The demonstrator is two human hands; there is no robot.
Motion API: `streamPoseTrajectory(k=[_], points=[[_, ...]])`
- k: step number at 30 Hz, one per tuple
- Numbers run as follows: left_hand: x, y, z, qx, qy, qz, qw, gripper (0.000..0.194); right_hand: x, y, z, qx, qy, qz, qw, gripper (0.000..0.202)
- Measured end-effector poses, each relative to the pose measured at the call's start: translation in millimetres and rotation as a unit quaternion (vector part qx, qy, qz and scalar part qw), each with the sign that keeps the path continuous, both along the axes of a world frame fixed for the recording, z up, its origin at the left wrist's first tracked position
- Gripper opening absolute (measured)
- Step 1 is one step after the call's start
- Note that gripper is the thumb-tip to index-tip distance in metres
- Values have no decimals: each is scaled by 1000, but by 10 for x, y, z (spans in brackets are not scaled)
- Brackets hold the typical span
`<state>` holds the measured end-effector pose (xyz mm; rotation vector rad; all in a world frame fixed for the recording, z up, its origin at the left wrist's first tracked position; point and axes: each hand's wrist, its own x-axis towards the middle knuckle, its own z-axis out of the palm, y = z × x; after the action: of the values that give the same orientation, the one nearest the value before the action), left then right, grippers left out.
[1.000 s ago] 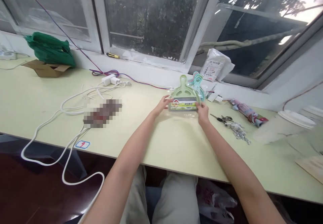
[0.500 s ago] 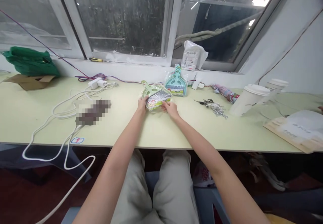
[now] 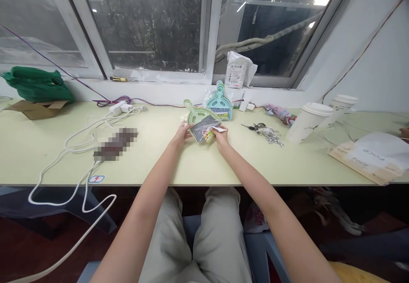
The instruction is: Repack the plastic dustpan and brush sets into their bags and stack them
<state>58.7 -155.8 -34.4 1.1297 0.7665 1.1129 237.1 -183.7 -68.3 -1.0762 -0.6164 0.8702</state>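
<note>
Apparently I'm partway, by my feed: front-left of the blue dustpan stack, my left hand clamps the green dustpan; my right hand's grip pinches the label card, bent off the brush, perhaps not yet detached; the stack's label is on.

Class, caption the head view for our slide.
Left hand holds a green dustpan; right hand grips a bent label.

a light green dustpan, handle pointing up-left, backs a grey-bristled brush; the printed label at lower right bends over.
</note>
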Motion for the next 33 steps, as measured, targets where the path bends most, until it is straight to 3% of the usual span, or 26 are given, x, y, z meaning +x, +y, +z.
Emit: streamPoseTrajectory(k=[2,5,7,11,17,21,23,26,28,31,33], points=[[-4,-7,11,9,-15,-15,1000,53,1,-2,8,-9,13,-12,1000,56],[-29,55,-13,0,-26,-40,999,46,-11,-5,45,-7,32,35,999,45],[-54,124,-52,-19,0,-7,1000,43,-15,-6,77,-17,34,52,998,33],[-126,248,-108,-46,31,118,991,34,13,-23,176,-33,10,60,998,25],[-236,361,-43,-20,-54,187,981,29,77,-112,352,-12,-55,159,986,22],[-266,387,17,-4,-79,184,980,26,108,-146,397,-10,-43,165,985,26],[-306,373,70,28,-58,208,976,36,143,-152,411,-8,-39,161,986,28],[-414,326,189,154,27,276,948,52,219,-166,430,-17,-68,189,979,30],[-486,292,266,204,114,253,939,52,270,-176,436,-31,-100,225,969,31],[-541,282,313,168,206,123,956,40,343,-173,429,-45,-125,253,958,30],[-554,329,296,157,212,85,961,34,407,-153,419,-52,-120,249,960,30]])
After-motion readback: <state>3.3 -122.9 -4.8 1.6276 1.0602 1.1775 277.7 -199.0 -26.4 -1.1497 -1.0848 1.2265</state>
